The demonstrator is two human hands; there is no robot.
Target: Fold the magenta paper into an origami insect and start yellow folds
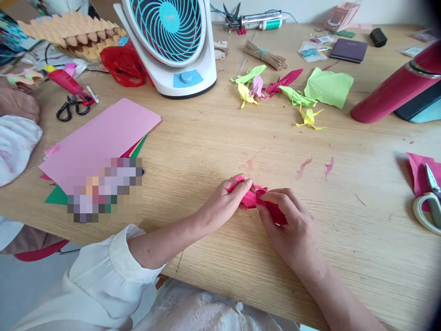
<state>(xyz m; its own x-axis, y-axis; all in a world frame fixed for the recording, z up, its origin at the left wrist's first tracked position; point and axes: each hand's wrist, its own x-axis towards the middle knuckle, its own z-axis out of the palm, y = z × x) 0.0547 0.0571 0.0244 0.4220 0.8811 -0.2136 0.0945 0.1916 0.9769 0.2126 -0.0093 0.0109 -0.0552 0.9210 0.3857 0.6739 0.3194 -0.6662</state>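
Observation:
A piece of folded red-pink paper (251, 196) is held between my two hands, just above the wooden table (206, 151). My left hand (225, 202) grips its left part, the thumb lying on top. On the right side, my right hand (291, 225) pinches the paper between thumb and fingers, with a darker red part showing below the fingers. Some of the paper is hidden by my fingers. Beyond my hands lie folded paper figures, among them a yellow one (309, 117), a pink one (257, 86) and a dark red one (284, 82).
A white fan (186, 85) stands at the back left, beside a red bag (124, 64). Pink paper sheets (106, 138) lie left. At right are scissors (427, 207) and a red bottle (382, 92). Another person's hand (19, 103) rests at the far left.

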